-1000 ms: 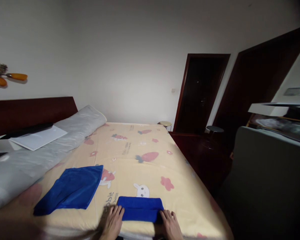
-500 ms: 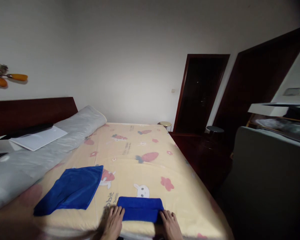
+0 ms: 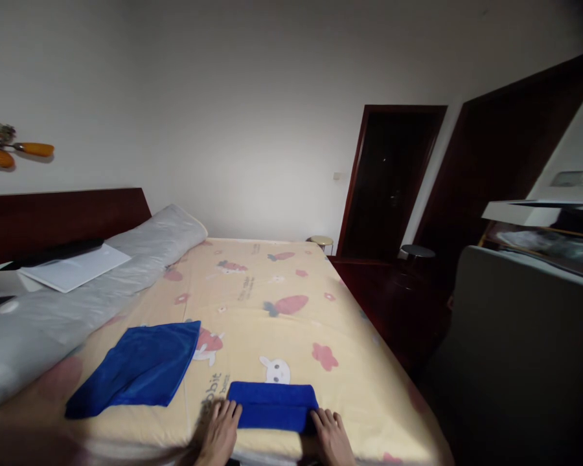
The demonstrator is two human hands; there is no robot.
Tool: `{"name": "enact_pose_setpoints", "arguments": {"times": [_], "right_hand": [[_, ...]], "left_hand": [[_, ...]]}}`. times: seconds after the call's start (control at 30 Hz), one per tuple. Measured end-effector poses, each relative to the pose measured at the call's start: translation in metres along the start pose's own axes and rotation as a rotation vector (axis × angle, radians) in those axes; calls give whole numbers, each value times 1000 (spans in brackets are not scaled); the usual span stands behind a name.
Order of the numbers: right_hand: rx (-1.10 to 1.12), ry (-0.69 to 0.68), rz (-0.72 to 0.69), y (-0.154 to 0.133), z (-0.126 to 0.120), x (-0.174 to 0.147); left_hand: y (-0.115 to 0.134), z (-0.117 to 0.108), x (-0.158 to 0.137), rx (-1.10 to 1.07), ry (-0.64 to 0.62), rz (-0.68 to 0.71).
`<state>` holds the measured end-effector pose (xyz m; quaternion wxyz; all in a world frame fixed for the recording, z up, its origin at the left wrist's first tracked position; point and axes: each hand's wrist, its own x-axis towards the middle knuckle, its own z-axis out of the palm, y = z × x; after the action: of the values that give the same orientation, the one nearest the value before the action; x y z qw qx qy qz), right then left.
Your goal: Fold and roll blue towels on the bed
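On the left, an orange wall lamp (image 3: 35, 149) is above a dark headboard (image 3: 72, 213); a white board (image 3: 75, 266) lies on grey bedding (image 3: 150, 238). Far off, a pale stool (image 3: 322, 240) stands left of a dark door (image 3: 388, 188). A grey panel (image 3: 525, 336) rises near right.

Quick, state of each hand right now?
Left hand: curled, touching the left end of the folded blue cloth; pinch can't be told.
Right hand: curled, touching its right end; pinch can't be told.

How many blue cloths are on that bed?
2: a folded cloth with the left hand and right hand at its ends, and a flatter cloth to its left.
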<state>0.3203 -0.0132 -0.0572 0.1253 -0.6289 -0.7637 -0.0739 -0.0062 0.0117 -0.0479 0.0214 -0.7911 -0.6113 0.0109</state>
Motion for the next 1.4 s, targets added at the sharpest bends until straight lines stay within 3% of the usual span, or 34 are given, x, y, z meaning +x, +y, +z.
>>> {"name": "enact_pose_setpoints", "arguments": {"times": [0.47,0.8,1.17,1.4], "right_hand": [[17,-39,-21,0,-5,1],[-5,82,-32,-1,4,-1],[17,-45,-17,-3,-11,1],[20,-42,-14,-1,-8,1]], "left_hand": [[3,-18,-4,-36,-60,-22],[5,-21,-7,-20,-38,-10],[3,-20,-6,-7,-41,-1],[3,-19,-6,-27,-19,-6]]}}
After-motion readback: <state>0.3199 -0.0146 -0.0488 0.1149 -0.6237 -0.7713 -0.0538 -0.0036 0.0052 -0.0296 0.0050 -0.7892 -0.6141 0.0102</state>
